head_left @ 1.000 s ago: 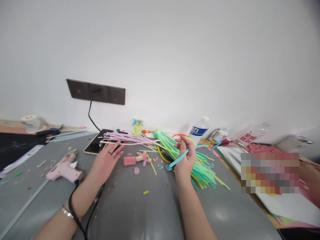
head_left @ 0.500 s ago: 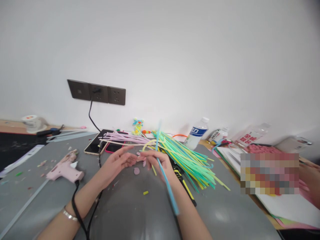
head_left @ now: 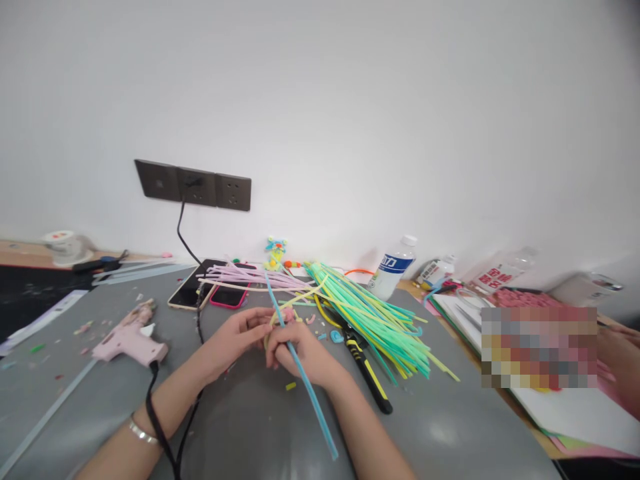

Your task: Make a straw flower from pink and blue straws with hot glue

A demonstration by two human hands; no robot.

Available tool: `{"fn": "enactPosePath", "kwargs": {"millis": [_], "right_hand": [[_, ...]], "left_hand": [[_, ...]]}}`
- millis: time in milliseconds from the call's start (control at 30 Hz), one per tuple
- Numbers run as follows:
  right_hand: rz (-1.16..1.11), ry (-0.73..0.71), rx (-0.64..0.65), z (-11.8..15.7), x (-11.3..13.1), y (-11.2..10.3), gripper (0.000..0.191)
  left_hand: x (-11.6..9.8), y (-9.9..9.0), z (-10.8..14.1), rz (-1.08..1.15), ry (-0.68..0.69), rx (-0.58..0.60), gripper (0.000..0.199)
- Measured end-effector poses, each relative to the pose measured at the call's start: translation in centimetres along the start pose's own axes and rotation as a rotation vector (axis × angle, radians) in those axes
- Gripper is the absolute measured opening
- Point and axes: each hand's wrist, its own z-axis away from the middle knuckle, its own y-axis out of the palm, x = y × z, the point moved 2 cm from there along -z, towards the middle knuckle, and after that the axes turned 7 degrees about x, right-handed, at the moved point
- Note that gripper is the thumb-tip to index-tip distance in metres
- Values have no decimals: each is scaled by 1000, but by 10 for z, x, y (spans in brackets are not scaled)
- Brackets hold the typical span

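My right hand (head_left: 306,353) is closed, with a light-blue pipe cleaner (head_left: 316,408) held slantwise across its fingers. One end of the stem points up toward the wall, the other down toward me. Right against it, my left hand (head_left: 239,340) has its fingers curled in. Between the fingertips of both hands shows a small pink piece (head_left: 288,314) with a bit of pale yellow, mostly hidden. Behind the hands lie a bundle of green and yellow pipe cleaners (head_left: 373,313) and some lilac pipe cleaners (head_left: 235,272).
Black-and-yellow pliers (head_left: 370,377) lie right of my hands. A pink glue gun (head_left: 131,341) rests at left, its black cable (head_left: 159,427) crossing my left forearm. Phones (head_left: 230,293), a water bottle (head_left: 394,268) and a small figure (head_left: 276,252) stand or lie farther back. Another person's hand (head_left: 620,353) is at right.
Both hands have drawn closer together and lower, their fingers curling in. The blue pipe cleaner has tilted, its upper end swinging left. More of the pliers now shows.
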Motion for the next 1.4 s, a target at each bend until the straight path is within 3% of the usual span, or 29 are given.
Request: {"fn": "enactPosePath", "kwargs": {"millis": [100,233,333,467,567,700,767,933,1033,1233,1400], "right_hand": [[58,1,49,-1,1,8,28],[138,-6,107,-2,2,14,29],[185,-2,118,-2,2,16,31],[242,-25,40,0,4,8,35],[265,-57,-141,7,5,-20,44],[430,-75,-643,33,-4,-78,35],[602,25,-786,49,-15,-100,30],[874,504,-695,74,-46,-114,63],[936,655,-634,76,-48,-111,70],[1020,636,-583,66,-40,-106,29],[972,580,-589,63,-44,-100,18]], "left_hand": [[0,1,0,-60,-3,4,38],[3,-1,1,-95,14,-76,37],[4,2,0,29,34,-101,31],[-4,1,-1,300,166,-163,32],[-11,-6,0,386,252,-268,28],[-15,-10,1,463,287,-304,21],[-16,-8,1,477,275,-294,21],[-19,-4,3,499,279,-292,21],[-20,-5,3,499,277,-297,21],[-19,-5,1,470,255,-283,21],[-17,-7,1,450,247,-268,21]]}}
